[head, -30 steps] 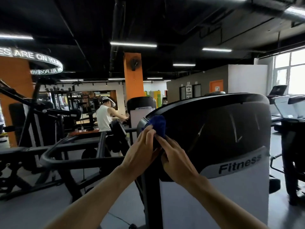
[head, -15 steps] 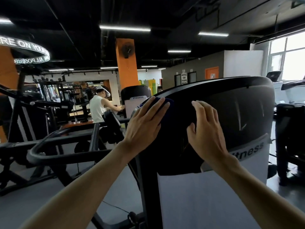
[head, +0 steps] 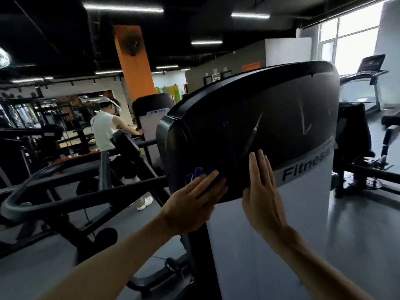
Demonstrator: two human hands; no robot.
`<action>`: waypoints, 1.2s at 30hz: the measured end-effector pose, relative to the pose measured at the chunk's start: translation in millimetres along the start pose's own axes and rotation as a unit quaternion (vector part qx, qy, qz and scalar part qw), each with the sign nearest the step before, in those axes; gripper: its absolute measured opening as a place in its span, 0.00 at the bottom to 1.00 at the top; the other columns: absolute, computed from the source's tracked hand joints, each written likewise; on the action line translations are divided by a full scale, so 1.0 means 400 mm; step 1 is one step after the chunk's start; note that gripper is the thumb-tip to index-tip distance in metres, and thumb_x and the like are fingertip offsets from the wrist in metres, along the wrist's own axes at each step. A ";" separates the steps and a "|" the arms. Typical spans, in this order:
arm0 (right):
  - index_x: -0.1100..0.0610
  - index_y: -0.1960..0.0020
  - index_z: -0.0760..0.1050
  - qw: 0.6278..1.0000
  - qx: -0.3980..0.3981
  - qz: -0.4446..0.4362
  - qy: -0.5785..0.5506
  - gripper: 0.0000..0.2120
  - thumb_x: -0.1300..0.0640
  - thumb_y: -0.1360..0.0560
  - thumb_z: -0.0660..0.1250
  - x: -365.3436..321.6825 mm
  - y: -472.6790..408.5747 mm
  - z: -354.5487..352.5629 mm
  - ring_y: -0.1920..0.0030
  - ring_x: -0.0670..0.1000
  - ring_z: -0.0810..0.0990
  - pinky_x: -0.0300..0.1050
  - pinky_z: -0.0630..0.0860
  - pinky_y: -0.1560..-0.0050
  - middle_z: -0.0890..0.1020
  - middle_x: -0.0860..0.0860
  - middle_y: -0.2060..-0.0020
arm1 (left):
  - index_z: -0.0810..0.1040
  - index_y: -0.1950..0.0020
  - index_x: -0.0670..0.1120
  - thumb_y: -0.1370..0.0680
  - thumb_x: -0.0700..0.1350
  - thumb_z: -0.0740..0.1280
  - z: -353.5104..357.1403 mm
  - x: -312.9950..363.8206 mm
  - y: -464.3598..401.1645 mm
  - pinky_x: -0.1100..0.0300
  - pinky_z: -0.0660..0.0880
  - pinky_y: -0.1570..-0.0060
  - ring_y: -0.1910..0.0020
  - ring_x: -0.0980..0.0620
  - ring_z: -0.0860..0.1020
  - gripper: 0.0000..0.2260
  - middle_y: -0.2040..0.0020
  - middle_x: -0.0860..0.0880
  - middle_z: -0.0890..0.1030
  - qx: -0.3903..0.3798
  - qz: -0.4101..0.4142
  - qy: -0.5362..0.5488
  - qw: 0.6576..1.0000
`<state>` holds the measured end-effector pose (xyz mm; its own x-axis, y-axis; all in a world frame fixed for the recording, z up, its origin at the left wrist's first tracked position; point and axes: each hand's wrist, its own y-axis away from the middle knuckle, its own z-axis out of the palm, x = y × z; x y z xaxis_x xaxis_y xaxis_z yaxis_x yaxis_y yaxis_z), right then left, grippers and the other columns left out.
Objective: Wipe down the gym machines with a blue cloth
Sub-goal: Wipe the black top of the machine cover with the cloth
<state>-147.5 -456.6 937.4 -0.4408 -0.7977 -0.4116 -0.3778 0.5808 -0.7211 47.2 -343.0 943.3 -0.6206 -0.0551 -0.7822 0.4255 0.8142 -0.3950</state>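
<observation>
Four straight left fingers (head: 211, 177) press the blue cloth (head: 200, 172) beneath.

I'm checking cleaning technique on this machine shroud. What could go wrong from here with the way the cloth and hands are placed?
1. The blue cloth is bunched small under the flat left hand, so bare fingers may drag on the dark panel and smear it.
2. The bare right hand lies flat on the same panel and may leave prints on wiped areas.
3. The cloth sits at the panel's left edge; it could slip off the corner and fall.
</observation>
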 end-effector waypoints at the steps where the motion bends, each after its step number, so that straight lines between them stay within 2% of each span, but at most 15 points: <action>1: 0.55 0.16 0.45 1.000 -0.009 0.001 0.005 0.42 0.70 0.22 0.61 0.000 0.013 0.003 0.17 0.49 0.41 0.18 0.48 0.39 0.42 0.50 0.17 | 0.53 0.16 0.43 0.13 0.51 0.49 -0.001 -0.004 0.004 0.43 0.47 0.18 0.17 0.38 0.52 0.26 0.17 0.43 0.61 -0.010 0.018 -0.011 1.000; 4: 0.55 0.16 0.46 1.000 -0.010 0.003 0.012 0.41 0.70 0.22 0.61 -0.002 0.022 -0.007 0.17 0.50 0.40 0.19 0.51 0.41 0.42 0.51 0.17 | 0.49 0.16 0.42 0.14 0.51 0.52 -0.017 -0.040 -0.004 0.43 0.45 0.19 0.16 0.38 0.50 0.29 0.16 0.42 0.54 -0.026 0.068 -0.056 0.996; 7: 0.57 0.16 0.47 1.000 0.013 0.005 -0.007 0.40 0.70 0.23 0.61 -0.006 -0.013 -0.034 0.17 0.50 0.41 0.18 0.43 0.36 0.44 0.52 0.16 | 0.50 0.16 0.40 0.14 0.49 0.53 -0.054 -0.085 -0.045 0.43 0.43 0.20 0.16 0.37 0.49 0.29 0.16 0.40 0.52 -0.022 0.079 -0.092 0.992; 9: 0.58 0.16 0.48 1.000 0.025 -0.004 -0.008 0.39 0.69 0.22 0.61 -0.002 -0.047 -0.056 0.17 0.51 0.42 0.20 0.40 0.34 0.45 0.53 0.16 | 0.54 0.16 0.38 0.14 0.47 0.53 -0.080 -0.129 -0.099 0.44 0.49 0.19 0.17 0.36 0.53 0.27 0.16 0.38 0.57 0.026 0.032 -0.079 0.996; 12: 0.59 0.16 0.48 0.999 0.035 -0.025 -0.003 0.36 0.67 0.20 0.61 0.011 -0.086 -0.078 0.17 0.51 0.43 0.24 0.41 0.29 0.47 0.53 0.16 | 0.60 0.18 0.37 0.14 0.43 0.55 -0.140 -0.203 -0.208 0.43 0.60 0.20 0.18 0.36 0.59 0.24 0.19 0.37 0.64 0.111 -0.116 -0.011 0.987; 14: 0.58 0.16 0.47 0.999 0.033 -0.023 -0.009 0.36 0.67 0.20 0.58 0.017 -0.099 -0.077 0.17 0.49 0.42 0.30 0.41 0.26 0.45 0.52 0.16 | 0.63 0.19 0.37 0.14 0.42 0.57 -0.170 -0.224 -0.266 0.43 0.62 0.21 0.19 0.37 0.61 0.24 0.20 0.38 0.67 0.143 -0.196 0.036 0.970; 16: 0.59 0.16 0.47 0.999 0.034 -0.022 -0.002 0.36 0.68 0.20 0.58 0.024 -0.102 -0.064 0.17 0.49 0.42 0.33 0.41 0.23 0.45 0.52 0.16 | 0.64 0.19 0.37 0.15 0.41 0.56 -0.173 -0.204 -0.289 0.43 0.61 0.21 0.18 0.37 0.59 0.23 0.20 0.38 0.67 0.159 -0.216 0.056 0.962; 19: 0.61 0.17 0.51 0.998 0.042 -0.047 -0.016 0.39 0.71 0.24 0.63 0.037 -0.082 -0.035 0.17 0.53 0.45 0.33 0.41 0.22 0.49 0.55 0.17 | 0.62 0.18 0.40 0.14 0.41 0.54 -0.117 -0.133 -0.252 0.43 0.56 0.19 0.17 0.37 0.55 0.23 0.18 0.39 0.63 0.153 -0.168 0.043 0.973; 22: 0.60 0.17 0.54 0.994 0.004 -0.078 -0.071 0.40 0.77 0.26 0.62 0.057 -0.027 -0.011 0.17 0.51 0.47 0.25 0.44 0.26 0.50 0.52 0.17 | 0.58 0.16 0.42 0.14 0.45 0.57 -0.045 -0.024 -0.163 0.44 0.53 0.18 0.17 0.38 0.54 0.26 0.17 0.40 0.60 0.078 -0.068 0.000 0.995; 25: 0.59 0.17 0.53 0.992 -0.039 -0.096 -0.073 0.40 0.77 0.25 0.60 0.087 0.022 -0.003 0.17 0.47 0.45 0.23 0.45 0.28 0.49 0.48 0.16 | 0.53 0.15 0.44 0.17 0.47 0.60 -0.013 0.049 -0.100 0.43 0.50 0.19 0.17 0.37 0.52 0.32 0.16 0.40 0.57 -0.014 0.009 -0.033 0.999; 29: 0.61 0.18 0.55 0.993 -0.032 -0.083 -0.076 0.39 0.75 0.25 0.63 0.116 -0.017 -0.038 0.17 0.47 0.46 0.28 0.45 0.25 0.50 0.50 0.17 | 0.52 0.15 0.43 0.15 0.48 0.57 -0.056 -0.023 -0.138 0.44 0.46 0.20 0.17 0.37 0.55 0.30 0.17 0.39 0.58 -0.041 0.109 -0.115 0.987; 30: 0.61 0.18 0.55 0.994 -0.024 -0.077 -0.076 0.39 0.73 0.25 0.65 0.119 -0.040 -0.052 0.17 0.48 0.46 0.33 0.47 0.23 0.50 0.50 0.17 | 0.55 0.15 0.42 0.14 0.47 0.56 -0.077 -0.057 -0.173 0.44 0.49 0.20 0.18 0.38 0.57 0.28 0.17 0.39 0.60 -0.019 0.089 -0.118 0.989; 32: 0.61 0.18 0.55 0.994 -0.014 -0.077 -0.075 0.39 0.69 0.25 0.67 0.121 -0.083 -0.076 0.17 0.50 0.47 0.43 0.52 0.20 0.51 0.52 0.17 | 0.62 0.17 0.42 0.13 0.44 0.55 -0.122 -0.127 -0.267 0.44 0.59 0.21 0.19 0.38 0.61 0.23 0.19 0.39 0.65 0.061 -0.022 -0.081 0.995; 34: 0.61 0.17 0.55 0.994 -0.008 -0.083 -0.070 0.38 0.67 0.24 0.65 0.124 -0.112 -0.090 0.17 0.49 0.45 0.46 0.53 0.19 0.50 0.51 0.16 | 0.66 0.19 0.43 0.13 0.44 0.55 -0.178 -0.176 -0.368 0.45 0.64 0.22 0.19 0.39 0.62 0.22 0.21 0.40 0.68 0.128 -0.158 -0.024 0.979; 36: 0.61 0.18 0.55 0.994 0.002 -0.085 -0.065 0.37 0.68 0.24 0.64 0.132 -0.123 -0.090 0.17 0.49 0.45 0.47 0.52 0.19 0.50 0.51 0.16 | 0.66 0.19 0.44 0.14 0.45 0.56 -0.204 -0.179 -0.427 0.46 0.63 0.22 0.19 0.40 0.62 0.22 0.21 0.41 0.69 0.146 -0.234 -0.003 0.961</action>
<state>-181.6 -521.5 971.2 -0.2613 -0.8986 -0.3524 -0.4339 0.4354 -0.7888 -34.9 -431.0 1106.4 -0.7855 -0.3794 -0.4888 0.2688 0.5023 -0.8218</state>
